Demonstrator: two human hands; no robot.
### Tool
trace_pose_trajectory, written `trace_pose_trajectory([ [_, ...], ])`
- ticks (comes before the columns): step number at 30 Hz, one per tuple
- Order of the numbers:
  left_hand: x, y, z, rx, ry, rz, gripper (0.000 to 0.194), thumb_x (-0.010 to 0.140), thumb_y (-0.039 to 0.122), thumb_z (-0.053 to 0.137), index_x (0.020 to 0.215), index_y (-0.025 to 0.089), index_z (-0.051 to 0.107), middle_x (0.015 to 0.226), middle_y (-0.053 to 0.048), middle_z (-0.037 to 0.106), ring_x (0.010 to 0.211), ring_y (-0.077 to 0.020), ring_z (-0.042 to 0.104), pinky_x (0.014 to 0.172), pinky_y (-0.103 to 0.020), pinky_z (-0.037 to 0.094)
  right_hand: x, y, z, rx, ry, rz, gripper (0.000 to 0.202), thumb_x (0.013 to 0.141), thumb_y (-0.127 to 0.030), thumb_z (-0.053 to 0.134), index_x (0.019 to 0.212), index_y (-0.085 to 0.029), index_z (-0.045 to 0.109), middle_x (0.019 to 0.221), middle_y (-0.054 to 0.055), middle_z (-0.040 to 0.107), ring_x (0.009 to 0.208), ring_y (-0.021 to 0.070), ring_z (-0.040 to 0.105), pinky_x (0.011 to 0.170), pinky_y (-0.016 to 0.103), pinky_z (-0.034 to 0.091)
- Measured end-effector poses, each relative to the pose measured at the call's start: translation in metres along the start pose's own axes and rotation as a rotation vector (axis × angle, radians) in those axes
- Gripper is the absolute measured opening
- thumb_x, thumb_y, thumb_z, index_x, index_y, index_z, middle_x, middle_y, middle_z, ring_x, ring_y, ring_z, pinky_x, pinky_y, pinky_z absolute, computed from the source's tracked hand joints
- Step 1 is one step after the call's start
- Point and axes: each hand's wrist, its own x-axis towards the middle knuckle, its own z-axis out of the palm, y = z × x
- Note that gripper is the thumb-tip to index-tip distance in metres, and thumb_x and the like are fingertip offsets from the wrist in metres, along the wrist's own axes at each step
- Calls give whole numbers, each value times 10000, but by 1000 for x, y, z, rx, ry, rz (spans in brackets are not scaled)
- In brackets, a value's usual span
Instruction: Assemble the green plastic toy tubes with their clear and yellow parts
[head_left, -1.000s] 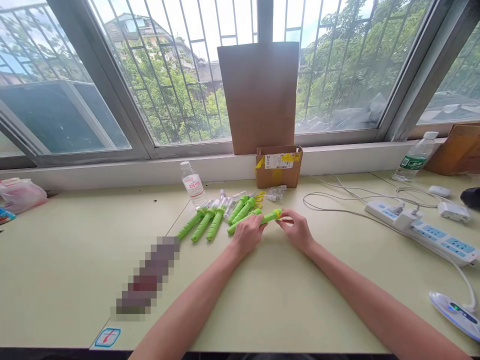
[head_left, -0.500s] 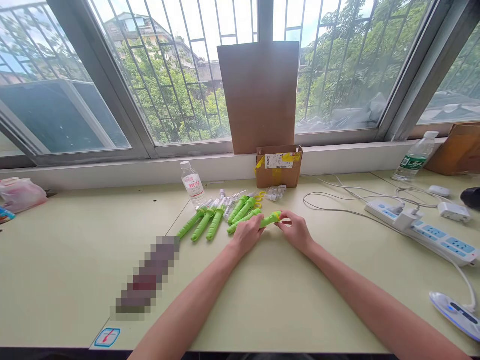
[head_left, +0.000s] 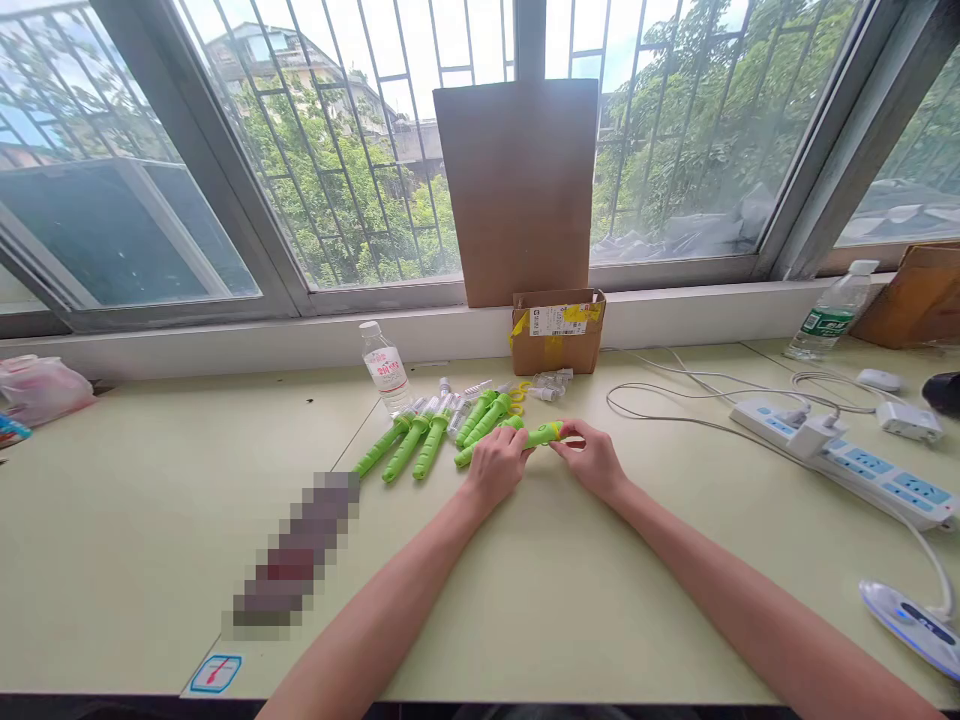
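Observation:
Between my two hands is a green tube [head_left: 543, 434] with a yellow ring near its right end. My left hand [head_left: 498, 465] is closed around its left part. The fingers of my right hand [head_left: 589, 455] pinch its right end. Another green tube [head_left: 469, 455] lies on the table just behind my left hand, partly hidden by it. Further left lie several green tubes [head_left: 431, 445] with clear tops, and two more [head_left: 491, 415] lie close behind. Yellow rings [head_left: 517, 398] and small clear plastic pieces [head_left: 551, 385] rest behind my hands.
A clear bottle [head_left: 386, 370] stands behind the tubes, a small cardboard box [head_left: 556, 350] by the wall. On the right are a power strip [head_left: 862, 465], cables, another bottle [head_left: 831, 312] and a white device [head_left: 911, 625]. A pixelated object [head_left: 296, 555] lies left.
The fingers of my left hand have shifted slightly on the green tube, and more of its left part shows. My right hand has hardly moved.

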Motion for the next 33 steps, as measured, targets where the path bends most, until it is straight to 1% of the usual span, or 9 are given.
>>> trace_pose_trajectory([
  [3, 0, 0, 1, 47, -9, 16, 203, 918, 339, 477, 971, 182, 595, 855, -81, 637, 809, -219, 596, 673, -304, 428, 0, 1, 0, -6, -6, -2, 217, 741, -400, 659, 806, -211, 576, 993, 96, 701, 1026, 268, 645, 741, 422, 596],
  [5, 0, 0, 1, 58, -16, 23, 213, 919, 344, 475, 984, 179, 592, 858, -82, 638, 811, -222, 599, 670, -304, 428, 0, 1, 0, -5, -15, 4, 214, 745, -398, 653, 802, -211, 566, 1013, 107, 693, 1061, 273, 631, 742, 418, 598],
  [11, 0, 2, 2, 24, -92, -12, 254, 931, 371, 440, 966, 161, 580, 830, -92, 638, 782, -230, 615, 596, -287, 407, 2, -1, -2, 19, -38, -1, 209, 780, -413, 616, 771, -211, 563, 910, 88, 691, 1099, 279, 610, 721, 408, 610],
  [15, 1, 2, 1, -39, -169, -56, 284, 931, 405, 432, 974, 156, 562, 875, -107, 650, 750, -230, 630, 561, -281, 392, 2, 0, -3, 12, -41, 15, 193, 783, -392, 617, 785, -205, 566, 996, 105, 682, 1071, 271, 624, 732, 403, 608],
  [20, 2, 0, -2, -75, -234, -110, 264, 861, 361, 573, 1041, 177, 511, 884, -61, 665, 743, -212, 644, 544, -261, 372, 0, 1, -1, -11, -91, 6, 162, 790, -356, 609, 759, -208, 551, 961, 95, 689, 1049, 264, 632, 731, 385, 602],
  [24, 1, -1, -1, -34, -165, -111, 160, 877, 325, 546, 959, 190, 524, 853, -37, 661, 746, -194, 641, 541, -259, 363, -1, 2, -1, -29, -102, 7, 168, 767, -341, 635, 790, -200, 546, 1027, 98, 679, 946, 234, 663, 741, 381, 593],
  [27, 0, -1, 1, 9, -76, -76, 179, 907, 356, 500, 874, 186, 547, 784, -39, 648, 752, -194, 632, 569, -267, 374, 0, 4, -1, -33, -106, 4, 184, 749, -314, 649, 842, -198, 541, 1114, 106, 654, 880, 208, 673, 745, 381, 587],
  [30, -1, 0, 3, 28, -36, -33, 228, 905, 387, 504, 818, 184, 560, 749, -44, 640, 739, -196, 623, 582, -273, 379, 0, 4, 0, -38, -92, 15, 142, 771, -297, 621, 836, -205, 534, 1090, 99, 664, 969, 226, 655, 752, 375, 581],
  [33, -1, -1, 4, 18, -35, -32, 221, 898, 385, 522, 820, 183, 566, 763, -46, 645, 738, -194, 622, 580, -272, 382, 0, 2, 0, -38, -87, 22, 115, 790, -303, 601, 824, -209, 545, 1075, 98, 670, 1051, 242, 629, 747, 367, 583],
])
